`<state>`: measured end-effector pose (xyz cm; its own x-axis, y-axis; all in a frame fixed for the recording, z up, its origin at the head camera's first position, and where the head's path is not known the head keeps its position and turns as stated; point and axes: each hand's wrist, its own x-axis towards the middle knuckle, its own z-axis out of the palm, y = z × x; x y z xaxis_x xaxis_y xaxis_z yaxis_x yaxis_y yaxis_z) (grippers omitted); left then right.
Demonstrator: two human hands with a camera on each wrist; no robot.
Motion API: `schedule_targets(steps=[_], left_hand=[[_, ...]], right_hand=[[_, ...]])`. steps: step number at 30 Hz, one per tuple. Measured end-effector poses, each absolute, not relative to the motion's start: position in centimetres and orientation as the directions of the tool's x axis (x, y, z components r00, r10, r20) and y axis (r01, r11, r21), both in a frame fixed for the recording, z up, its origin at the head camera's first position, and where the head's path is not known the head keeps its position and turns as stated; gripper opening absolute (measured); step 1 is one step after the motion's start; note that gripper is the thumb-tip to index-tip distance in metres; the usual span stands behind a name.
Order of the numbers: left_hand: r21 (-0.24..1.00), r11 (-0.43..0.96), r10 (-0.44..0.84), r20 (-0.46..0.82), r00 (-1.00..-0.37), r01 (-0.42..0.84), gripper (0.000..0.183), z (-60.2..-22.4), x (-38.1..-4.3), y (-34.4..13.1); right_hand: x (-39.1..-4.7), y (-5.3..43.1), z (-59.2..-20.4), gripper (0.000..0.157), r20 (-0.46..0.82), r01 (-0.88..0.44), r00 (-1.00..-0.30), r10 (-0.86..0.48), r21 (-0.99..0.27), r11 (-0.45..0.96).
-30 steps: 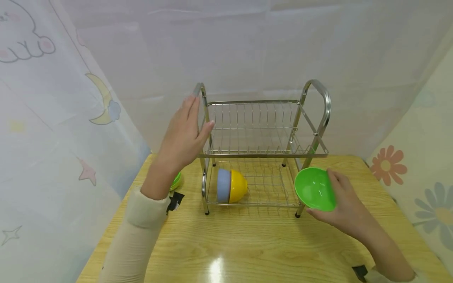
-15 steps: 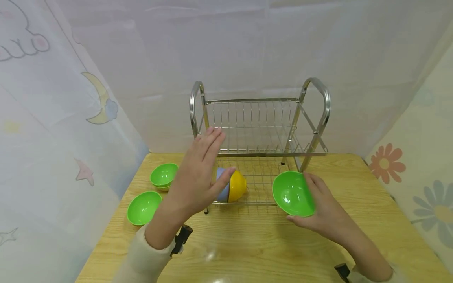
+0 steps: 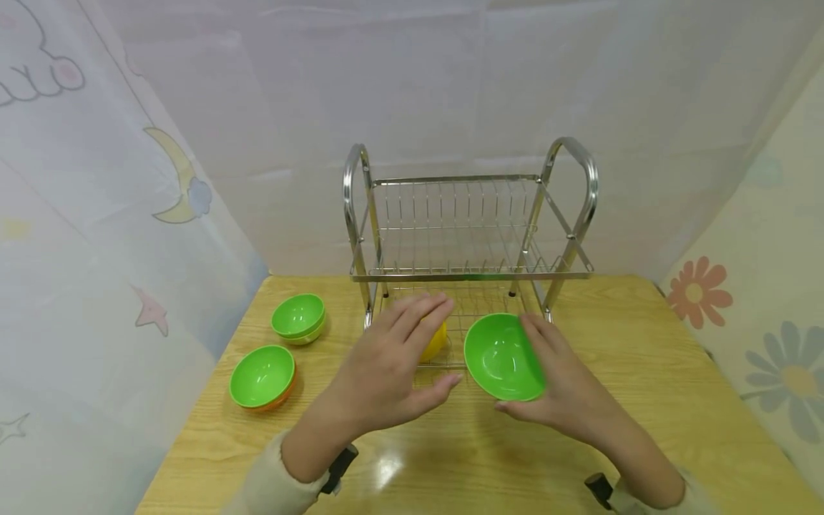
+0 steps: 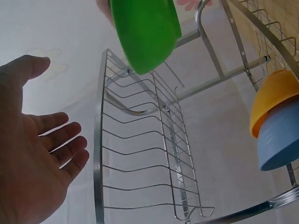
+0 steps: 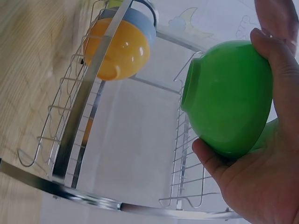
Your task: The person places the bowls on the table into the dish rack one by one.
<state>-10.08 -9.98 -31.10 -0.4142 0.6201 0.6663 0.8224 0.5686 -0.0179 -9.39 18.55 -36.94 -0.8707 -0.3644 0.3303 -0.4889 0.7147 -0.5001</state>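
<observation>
A green bowl is in my right hand, its rim pinched between thumb and fingers, in front of the dish rack. The right wrist view shows the bowl's rounded outside and foot, with the thumb and fingers at its edges. My left hand is held out to the left of that bowl, fingers extended and thumb apart, holding nothing. Behind it on the lower shelf, a yellow bowl is partly hidden. The left wrist view shows this yellow bowl beside a blue bowl, both standing on edge.
On the table's left side, a green bowl sits stacked on a yellowish-green one, and another green bowl sits on an orange bowl. The rack's upper wire shelf stands above the lower one. A hanging cloth backs the table.
My right hand has carried the green bowl leftward toward the middle. My left hand has come down and right from the rack's left upright, uncovering the stacked bowls on the table.
</observation>
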Motion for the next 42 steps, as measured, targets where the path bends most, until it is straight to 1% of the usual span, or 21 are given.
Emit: schedule_targets(steps=[4,8,12,15,19,24,27,31,34,37,40,42], left_hand=[[0.006,0.594,0.662,0.565,-0.492,0.805,0.088,-32.2,-10.4,-10.1],[0.057,0.609,0.690,0.454,-0.564,0.791,0.095,-33.2,-10.9,-10.2],[0.114,0.615,0.704,0.366,-0.609,0.780,0.101,-34.1,-11.4,-10.3],[0.135,0.614,0.714,0.323,-0.621,0.777,0.105,-34.6,-11.6,-10.1],[0.136,0.613,0.725,0.296,-0.622,0.778,0.113,-35.1,-11.8,-9.7],[0.115,0.605,0.735,0.300,-0.608,0.788,0.119,-35.6,-11.9,-9.3],[0.123,0.602,0.735,0.303,-0.607,0.789,0.121,-36.0,-12.1,-9.0],[0.140,0.614,0.723,0.295,-0.624,0.777,0.129,-36.5,-12.3,-8.6],[0.154,0.622,0.715,0.288,-0.637,0.767,0.135,-36.8,-12.5,-8.4],[0.210,0.623,0.701,0.277,-0.657,0.753,0.138,-37.2,-12.7,-8.3],[0.309,0.613,0.674,0.276,-0.685,0.727,0.140,-37.6,-13.0,-8.3],[0.392,0.591,0.649,0.288,-0.704,0.705,0.140,-37.9,-13.1,-8.4]], right_hand=[[-9.4,18.1,-36.9,0.129,0.341,-0.512,-0.857,-0.386,-0.485,0.709],[-9.3,17.6,-36.8,0.129,0.345,-0.532,-0.845,-0.408,-0.479,0.698],[-9.3,17.1,-36.6,0.128,0.344,-0.551,-0.834,-0.431,-0.474,0.687],[-9.3,16.8,-36.6,0.128,0.341,-0.559,-0.828,-0.445,-0.462,0.688],[-9.2,16.4,-36.7,0.130,0.348,-0.579,-0.815,-0.464,-0.449,0.680],[-9.3,15.7,-37.1,0.132,0.381,-0.627,-0.778,-0.500,-0.406,0.665],[-9.4,15.3,-37.2,0.132,0.403,-0.654,-0.753,-0.520,-0.374,0.658],[-9.4,14.8,-37.3,0.133,0.422,-0.674,-0.734,-0.533,-0.354,0.648],[-9.4,14.5,-37.4,0.134,0.421,-0.672,-0.735,-0.531,-0.350,0.652],[-9.4,14.4,-37.5,0.136,0.414,-0.656,-0.751,-0.514,-0.387,0.648],[-9.5,14.3,-37.5,0.135,0.416,-0.637,-0.771,-0.482,-0.485,0.599],[-9.6,14.3,-37.6,0.133,0.434,-0.628,-0.778,-0.454,-0.563,0.538]])
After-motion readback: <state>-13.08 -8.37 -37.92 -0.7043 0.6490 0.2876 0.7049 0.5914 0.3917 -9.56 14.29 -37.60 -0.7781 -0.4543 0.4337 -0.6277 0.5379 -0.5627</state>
